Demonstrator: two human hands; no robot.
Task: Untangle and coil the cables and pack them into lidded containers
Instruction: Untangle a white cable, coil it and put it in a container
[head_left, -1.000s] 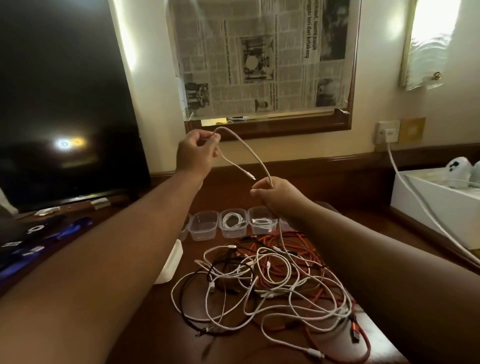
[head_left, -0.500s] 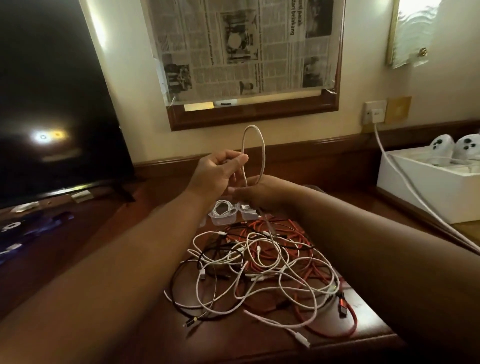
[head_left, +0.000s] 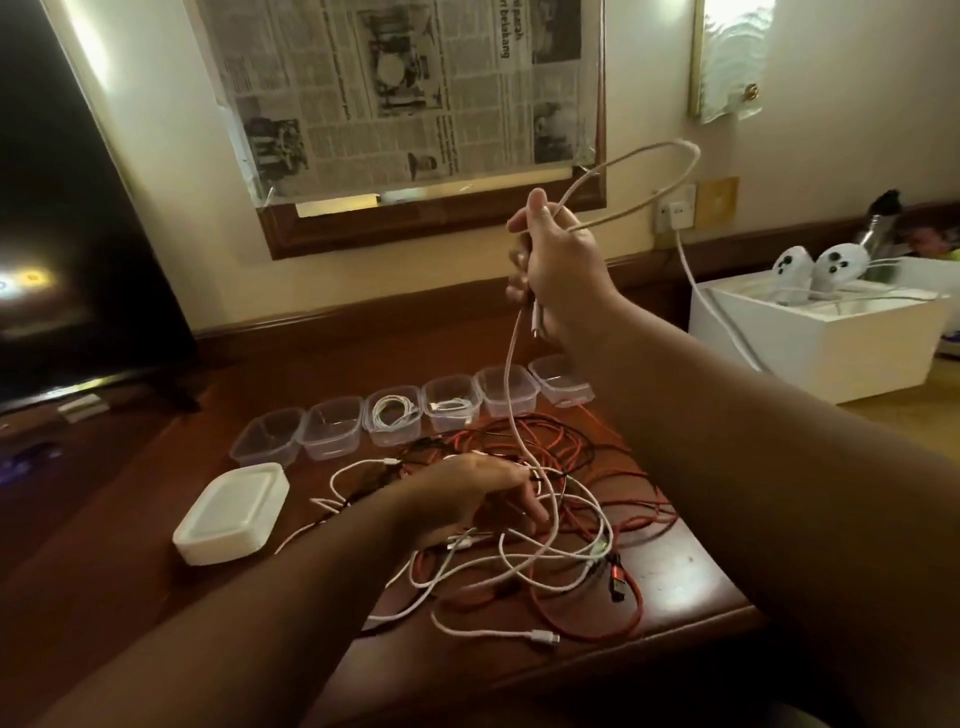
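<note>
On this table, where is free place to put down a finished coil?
Bare wood lies right of the tangle, toward the table edge, and left of the lid stack. The middle is crowded with cables; tubs line the back.

We see a glossy dark wooden table (head_left: 675, 566) in the lower middle, clear smooth plastic containers (head_left: 332, 427) in a row, a matt white plastic lid stack (head_left: 231, 512), and newspaper (head_left: 395, 88) above.
</note>
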